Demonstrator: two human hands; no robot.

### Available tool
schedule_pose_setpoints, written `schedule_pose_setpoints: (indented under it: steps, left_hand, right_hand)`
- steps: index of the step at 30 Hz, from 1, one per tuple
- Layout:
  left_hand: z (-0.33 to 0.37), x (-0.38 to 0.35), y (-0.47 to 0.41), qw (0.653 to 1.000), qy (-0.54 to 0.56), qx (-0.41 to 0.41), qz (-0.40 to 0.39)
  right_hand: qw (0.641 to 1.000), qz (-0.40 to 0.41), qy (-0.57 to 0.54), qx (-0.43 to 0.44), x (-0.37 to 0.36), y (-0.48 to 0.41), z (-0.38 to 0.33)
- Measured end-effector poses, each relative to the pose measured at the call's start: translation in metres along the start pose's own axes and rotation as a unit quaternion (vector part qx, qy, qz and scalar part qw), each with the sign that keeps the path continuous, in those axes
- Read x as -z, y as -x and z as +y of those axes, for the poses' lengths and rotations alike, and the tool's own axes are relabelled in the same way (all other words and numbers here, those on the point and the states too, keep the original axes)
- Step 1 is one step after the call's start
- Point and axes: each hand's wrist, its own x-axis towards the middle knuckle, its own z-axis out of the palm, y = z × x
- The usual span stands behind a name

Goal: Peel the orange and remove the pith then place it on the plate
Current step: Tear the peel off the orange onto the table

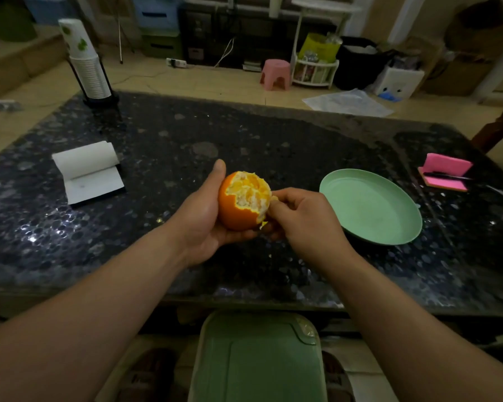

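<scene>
**Half-peeled orange, torn rim facing the right hand**

Orange [243, 200] held up above the dark speckled table [244, 134], near its front middle, not resting on it. Bared on the upper right face, with pale pith and segments showing. Covered in rind on the left flank and the underside. Jagged peel edge [233, 198] running from the top down to the lower right, so open toward the right hand and away from the left.

Cradled from the left and below by the left hand [204, 224]: palm against the rind, thumb upright along the far-left side, fingers curled underneath and mostly hidden. Met at the lower-right rim by the right hand [305, 219]: thumb and forefinger pressed together on a small peel flap [269, 206], other fingers curled in behind.

Probably mid-peel, about half the rind off and the pith not yet cleaned. Next pull likely runs down and leftward round the fruit, toward the covered side, with the left hand turning fresh rind into the pinch. Risk of the flap tearing off short.

Just right of the right hand, green plate [370, 207] flat on the table, orange not yet on it. Farther out: white notepad [89, 171] at the left, pink sticky notes [447, 165] with a pen [445, 176] at the far right, paper cups [87, 71] stacked at the far-left corner. Below the near table edge, a green lidded bin [256, 358].
</scene>
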Motion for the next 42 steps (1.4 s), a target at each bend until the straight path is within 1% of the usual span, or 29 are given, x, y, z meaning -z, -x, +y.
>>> schedule_pose_setpoints:
  steps: [3,5,6,8,10,11,12,16,18,21,23,24,25,27,29,31,33,34,35,37,38,40,42]
  left_hand:
    - [-0.007,-0.002,-0.003,0.998,0.035,-0.032,0.032]
    - [-0.007,-0.002,-0.001,0.998,0.037,-0.052,0.021]
    - [-0.007,-0.002,0.001,0.998,0.022,-0.063,0.001]
    - [-0.009,0.0,0.004,0.993,-0.055,-0.092,-0.04]
    - [-0.015,0.004,0.003,0.977,-0.165,-0.129,-0.03]
    - [-0.017,0.004,0.003,0.969,-0.198,-0.147,-0.014]
    - [-0.018,0.003,0.003,0.965,-0.206,-0.16,-0.005]
    - [-0.018,0.001,0.0,0.972,-0.155,-0.175,-0.01]
    - [-0.019,0.001,-0.004,0.979,-0.124,-0.163,-0.01]
    - [-0.013,0.004,-0.009,0.994,-0.005,-0.11,-0.022]
    - [-0.004,0.013,-0.014,0.991,0.08,-0.098,-0.031]
    - [0.001,0.018,-0.015,0.99,0.092,-0.101,-0.028]
    - [0.003,0.023,-0.017,0.991,0.086,-0.101,-0.022]
    - [0.002,0.028,-0.019,0.995,0.045,-0.084,-0.012]
    - [-0.005,0.03,-0.022,0.998,0.02,-0.058,-0.011]
    - [-0.012,0.03,-0.025,0.999,0.027,-0.034,-0.014]
    - [-0.015,0.031,-0.027,0.999,0.04,-0.023,-0.017]
    - [-0.015,0.031,-0.027,0.998,0.047,-0.02,-0.024]
    - [-0.015,0.032,-0.027,0.998,0.052,-0.019,-0.032]
    - [-0.014,0.033,-0.027,0.997,0.052,-0.016,-0.054]
    - [-0.013,0.034,-0.027,0.996,0.048,-0.015,-0.068]
    - [-0.013,0.034,-0.026,0.996,0.03,-0.019,-0.085]
    - [-0.012,0.031,-0.024,0.996,0.011,-0.027,-0.088]
  right_hand:
    - [0.999,0.028,-0.007,-0.019,-0.004,-0.002,0.001]
    - [0.998,0.032,-0.034,-0.039,-0.004,-0.002,-0.001]
    - [0.997,0.032,-0.052,-0.05,-0.002,-0.002,-0.003]
    - [0.995,0.021,-0.07,-0.067,0.003,-0.002,-0.005]
    - [0.996,0.002,-0.052,-0.072,0.005,-0.001,-0.004]
    - [0.997,-0.003,-0.041,-0.072,0.004,-0.001,-0.004]
    - [0.997,-0.003,-0.034,-0.072,0.003,-0.001,-0.002]
    - [0.994,0.007,-0.078,-0.078,0.002,-0.002,-0.001]
    - [0.991,0.008,-0.106,-0.081,0.003,-0.005,-0.002]
    - [0.982,0.016,-0.155,-0.11,0.009,-0.014,0.004]
    - [0.978,0.032,-0.161,-0.13,0.017,-0.022,0.013]
    - [0.981,0.036,-0.141,-0.127,0.022,-0.025,0.019]
    - [0.988,0.034,-0.098,-0.115,0.024,-0.028,0.024]
    - [0.997,0.019,0.037,-0.066,0.021,-0.03,0.03]
    - [0.986,-0.005,0.163,-0.024,0.009,-0.032,0.036]
    - [0.974,-0.027,0.224,-0.019,0.001,-0.033,0.039]
    - [0.968,-0.032,0.249,-0.021,-0.001,-0.035,0.036]
    - [0.969,-0.031,0.243,-0.02,0.001,-0.034,0.032]
    - [0.977,-0.029,0.211,-0.019,0.003,-0.032,0.028]
    - [0.996,-0.038,0.082,-0.027,0.006,-0.027,0.02]
    - [0.998,-0.051,0.029,-0.034,0.006,-0.024,0.016]
    - [0.998,-0.064,0.003,-0.029,0.006,-0.019,0.01]
    - [0.998,-0.056,-0.005,-0.019,0.006,-0.016,0.009]
